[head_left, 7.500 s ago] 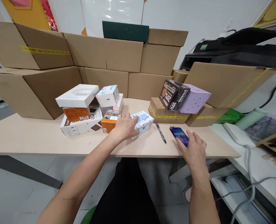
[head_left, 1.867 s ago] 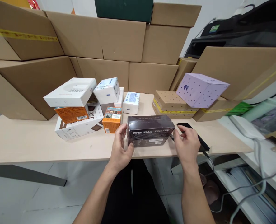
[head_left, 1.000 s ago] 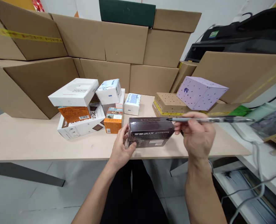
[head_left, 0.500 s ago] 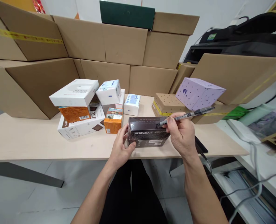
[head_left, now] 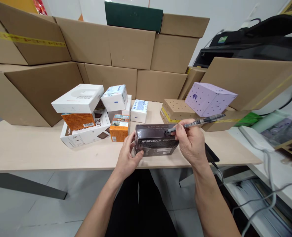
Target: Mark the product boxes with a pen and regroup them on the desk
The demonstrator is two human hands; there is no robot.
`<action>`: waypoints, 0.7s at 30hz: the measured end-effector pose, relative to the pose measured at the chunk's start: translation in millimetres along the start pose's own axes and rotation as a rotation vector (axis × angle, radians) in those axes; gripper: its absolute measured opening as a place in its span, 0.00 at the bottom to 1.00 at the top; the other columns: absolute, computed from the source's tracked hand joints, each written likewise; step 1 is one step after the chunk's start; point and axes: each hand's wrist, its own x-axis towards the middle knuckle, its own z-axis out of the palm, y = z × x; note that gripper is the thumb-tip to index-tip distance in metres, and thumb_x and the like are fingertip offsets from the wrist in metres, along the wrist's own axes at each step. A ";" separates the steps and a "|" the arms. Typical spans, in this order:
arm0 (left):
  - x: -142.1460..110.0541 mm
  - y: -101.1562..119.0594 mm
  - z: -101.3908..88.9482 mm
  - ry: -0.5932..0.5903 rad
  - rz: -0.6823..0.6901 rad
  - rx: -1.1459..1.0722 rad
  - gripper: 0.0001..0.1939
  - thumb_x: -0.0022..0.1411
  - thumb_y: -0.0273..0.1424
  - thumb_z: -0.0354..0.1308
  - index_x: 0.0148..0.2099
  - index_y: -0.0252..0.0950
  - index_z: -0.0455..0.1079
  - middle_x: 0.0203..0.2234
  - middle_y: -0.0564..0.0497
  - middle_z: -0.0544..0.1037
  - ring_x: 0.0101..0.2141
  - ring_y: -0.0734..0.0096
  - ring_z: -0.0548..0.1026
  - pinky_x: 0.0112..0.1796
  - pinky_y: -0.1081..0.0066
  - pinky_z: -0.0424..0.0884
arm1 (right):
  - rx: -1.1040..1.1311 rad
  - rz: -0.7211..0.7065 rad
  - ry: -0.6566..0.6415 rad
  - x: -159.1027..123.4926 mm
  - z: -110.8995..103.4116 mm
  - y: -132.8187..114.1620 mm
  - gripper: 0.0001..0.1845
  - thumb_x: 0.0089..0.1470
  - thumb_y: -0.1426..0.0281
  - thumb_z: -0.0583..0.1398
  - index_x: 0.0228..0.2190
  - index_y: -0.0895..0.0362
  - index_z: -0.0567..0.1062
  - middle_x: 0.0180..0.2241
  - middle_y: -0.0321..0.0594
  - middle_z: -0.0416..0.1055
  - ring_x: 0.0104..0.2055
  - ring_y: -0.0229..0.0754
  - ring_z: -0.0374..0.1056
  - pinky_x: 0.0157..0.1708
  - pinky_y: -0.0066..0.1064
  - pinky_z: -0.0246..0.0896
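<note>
A dark, glossy wrapped box (head_left: 155, 141) with pale lettering stands near the table's front edge. My left hand (head_left: 128, 156) grips its left end, thumb on the near face and fingers behind the corner. In my right hand (head_left: 190, 141) a pen (head_left: 197, 122) is pinched between thumb and fingers, its tip at the box's top face and its barrel slanting up to the right. Just left of the dark box sits a small orange box (head_left: 119, 128). A dark flat device (head_left: 211, 154) lies partly hidden behind my right wrist.
At left, a white power bank box (head_left: 79, 97) rests on an orange box (head_left: 78, 121) and a white-brown carton (head_left: 86, 136). Tissue packs (head_left: 115, 97) stand mid-table. A lilac box (head_left: 210, 98) tops dotted cardboard boxes (head_left: 177, 108). Large cartons (head_left: 160, 84) wall the back; cables (head_left: 271, 177) hang right.
Almost nothing differs. The whole view has shifted very slightly, while both hands keep their hold on the dark box and the pen, whose tip stays at the top face.
</note>
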 end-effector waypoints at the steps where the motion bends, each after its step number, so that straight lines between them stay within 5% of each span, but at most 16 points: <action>1: 0.0 0.5 0.0 -0.001 0.000 0.003 0.38 0.60 0.33 0.64 0.69 0.46 0.55 0.64 0.43 0.63 0.63 0.53 0.64 0.61 0.56 0.62 | 0.018 0.008 0.003 -0.3 0.7 -0.2 0.13 0.63 0.57 0.55 0.34 0.53 0.68 0.24 0.32 0.72 0.26 0.37 0.69 0.29 0.29 0.63; 7: -0.3 1.1 0.1 -0.001 0.009 0.012 0.37 0.61 0.33 0.64 0.69 0.46 0.54 0.64 0.43 0.62 0.63 0.54 0.62 0.62 0.56 0.62 | 0.277 0.109 0.239 1.1 0.9 -1.0 0.14 0.62 0.56 0.57 0.34 0.53 0.66 0.24 0.31 0.69 0.21 0.33 0.64 0.22 0.25 0.59; 11: 0.1 -0.7 0.2 0.000 0.000 0.011 0.38 0.60 0.32 0.64 0.69 0.46 0.54 0.64 0.43 0.62 0.63 0.54 0.63 0.61 0.56 0.62 | 0.273 0.185 0.358 1.6 -21.7 19.7 0.16 0.61 0.54 0.56 0.33 0.53 0.65 0.31 0.36 0.73 0.21 0.33 0.65 0.18 0.25 0.57; 13: 0.3 -1.4 0.2 0.010 -0.003 0.005 0.38 0.60 0.32 0.64 0.69 0.46 0.55 0.64 0.44 0.62 0.63 0.54 0.63 0.61 0.56 0.62 | 0.088 0.289 0.183 -0.9 -35.6 37.2 0.16 0.60 0.54 0.56 0.31 0.53 0.66 0.25 0.34 0.72 0.20 0.35 0.64 0.19 0.26 0.56; 17: 0.1 -2.5 0.4 0.023 -0.006 -0.001 0.37 0.59 0.31 0.64 0.68 0.46 0.56 0.63 0.44 0.63 0.62 0.55 0.64 0.61 0.57 0.63 | -0.407 0.377 -0.427 -8.8 -44.1 66.9 0.14 0.58 0.59 0.57 0.25 0.55 0.72 0.22 0.35 0.71 0.26 0.39 0.67 0.26 0.28 0.56; 21: 0.1 -3.1 0.2 0.019 -0.007 -0.003 0.37 0.59 0.31 0.65 0.68 0.47 0.56 0.62 0.44 0.64 0.62 0.55 0.64 0.61 0.57 0.63 | -0.671 0.462 -0.535 -12.1 -28.3 77.0 0.10 0.53 0.64 0.60 0.24 0.55 0.74 0.26 0.41 0.75 0.30 0.42 0.69 0.28 0.28 0.52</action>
